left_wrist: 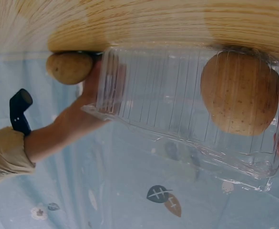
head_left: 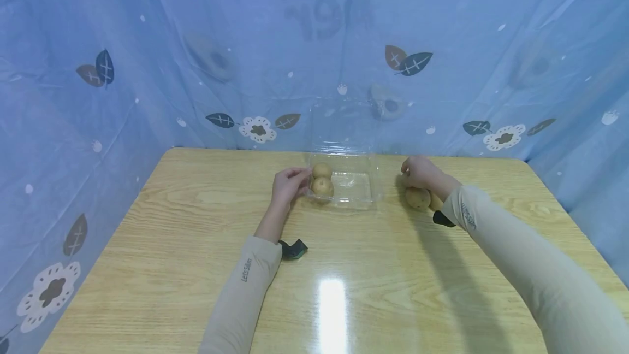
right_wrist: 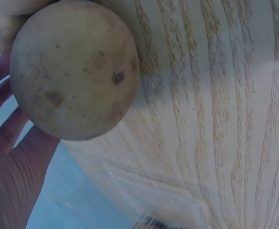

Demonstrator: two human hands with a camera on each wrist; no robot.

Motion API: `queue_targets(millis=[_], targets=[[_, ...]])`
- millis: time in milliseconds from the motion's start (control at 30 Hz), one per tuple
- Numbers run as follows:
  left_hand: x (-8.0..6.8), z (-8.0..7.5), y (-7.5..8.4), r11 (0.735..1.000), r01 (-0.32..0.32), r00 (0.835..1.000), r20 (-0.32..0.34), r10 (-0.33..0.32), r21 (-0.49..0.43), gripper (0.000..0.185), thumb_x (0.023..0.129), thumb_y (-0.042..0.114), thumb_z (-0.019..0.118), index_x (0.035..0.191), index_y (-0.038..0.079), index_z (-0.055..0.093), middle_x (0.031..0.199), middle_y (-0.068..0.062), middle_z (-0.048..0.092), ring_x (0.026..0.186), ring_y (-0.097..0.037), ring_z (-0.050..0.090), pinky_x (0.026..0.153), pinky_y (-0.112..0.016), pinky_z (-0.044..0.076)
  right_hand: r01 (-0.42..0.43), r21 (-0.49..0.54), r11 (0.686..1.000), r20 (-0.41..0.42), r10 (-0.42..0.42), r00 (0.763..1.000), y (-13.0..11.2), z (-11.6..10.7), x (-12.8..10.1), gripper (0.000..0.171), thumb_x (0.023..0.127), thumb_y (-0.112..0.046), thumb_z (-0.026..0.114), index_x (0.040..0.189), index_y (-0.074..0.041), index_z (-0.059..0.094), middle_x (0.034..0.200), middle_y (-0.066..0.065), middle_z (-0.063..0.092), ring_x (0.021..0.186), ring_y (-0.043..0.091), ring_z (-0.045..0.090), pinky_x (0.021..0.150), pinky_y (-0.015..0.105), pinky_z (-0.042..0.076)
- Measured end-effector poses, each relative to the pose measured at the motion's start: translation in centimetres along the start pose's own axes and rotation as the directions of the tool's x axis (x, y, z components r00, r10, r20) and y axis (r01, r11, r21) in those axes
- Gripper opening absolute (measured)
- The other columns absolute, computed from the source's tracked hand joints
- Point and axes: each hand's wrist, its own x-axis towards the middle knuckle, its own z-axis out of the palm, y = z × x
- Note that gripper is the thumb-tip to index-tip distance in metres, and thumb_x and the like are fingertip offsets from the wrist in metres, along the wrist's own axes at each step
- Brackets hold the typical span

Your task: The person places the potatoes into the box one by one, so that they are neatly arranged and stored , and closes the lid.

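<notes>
My left hand (head_left: 287,186) rests its fingertips against the left wall of the clear box (head_left: 352,193), steadying it on the table (head_left: 196,245) rather than gripping; the fingers look fairly straight. Two potatoes (head_left: 322,186) already lie inside at the left end, one behind the other. My right hand (head_left: 420,175) lies over loose potatoes (head_left: 417,199) on the table, well right of the box; the wrist view shows one round potato (right_wrist: 75,69) against my fingers, but I cannot tell whether I have actually closed on it.

I judge the potatoes firm, fairly heavy, dry and matt-skinned, so a full-fingered wrap around the middle should hold. The box is thin ribbed plastic, light and flexible, its lid standing open behind; it would likely slide or buckle, so I'd brace its rim.
</notes>
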Motion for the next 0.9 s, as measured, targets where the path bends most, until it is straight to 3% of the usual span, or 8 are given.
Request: queue_targets(millis=[333,500,700,900], targets=[[-0.1,-0.2,-0.4,1.000,-0.006,1.000,-0.006,0.007,0.016,0.031,0.080,0.027,0.069,0.104,0.006,0.064,0.103,-0.008,0.061,0.086,-0.015,0.060,0.069,-0.020,0.057,0.027,-0.007,1.000,-0.022,-0.027,0.999,0.0,1.0,0.2,0.032,0.078,-0.006,0.059,0.105,0.010,0.059,0.104,0.027,0.059,0.090,0.035,0.055,0.077,0.046,0.050],[-0.1,-0.2,-0.5,1.000,-0.010,1.000,-0.002,0.010,0.016,0.032,0.081,0.027,0.069,0.104,0.006,0.064,0.101,-0.008,0.061,0.085,-0.013,0.060,0.069,-0.020,0.057,0.027,0.019,0.999,-0.052,-0.026,0.998,-0.7,0.5,0.1,0.035,0.077,-0.006,0.059,0.108,0.010,0.058,0.106,0.029,0.058,0.095,0.039,0.055,0.078,0.048,0.050],[0.1,-0.1,-0.4,1.000,-0.023,1.000,0.000,0.023,0.012,0.031,0.080,0.026,0.069,0.103,0.006,0.065,0.100,-0.007,0.060,0.083,-0.012,0.059,0.067,-0.019,0.056,0.055,0.030,0.998,-0.137,-0.050,0.989,-1.5,-0.5,-0.1,0.040,0.071,-0.006,0.064,0.107,0.010,0.058,0.101,0.030,0.059,0.093,0.040,0.055,0.079,0.048,0.050],[0.1,-0.1,-0.3,1.000,-0.022,1.000,0.002,0.022,0.008,0.031,0.080,0.026,0.069,0.103,0.006,0.065,0.098,-0.006,0.060,0.080,-0.011,0.059,0.065,-0.018,0.056,0.098,0.085,0.992,-0.228,-0.077,0.971,-3.5,-1.3,-0.4,0.042,0.073,-0.009,0.067,0.111,0.007,0.058,0.109,0.026,0.059,0.094,0.037,0.057,0.076,0.045,0.050]])
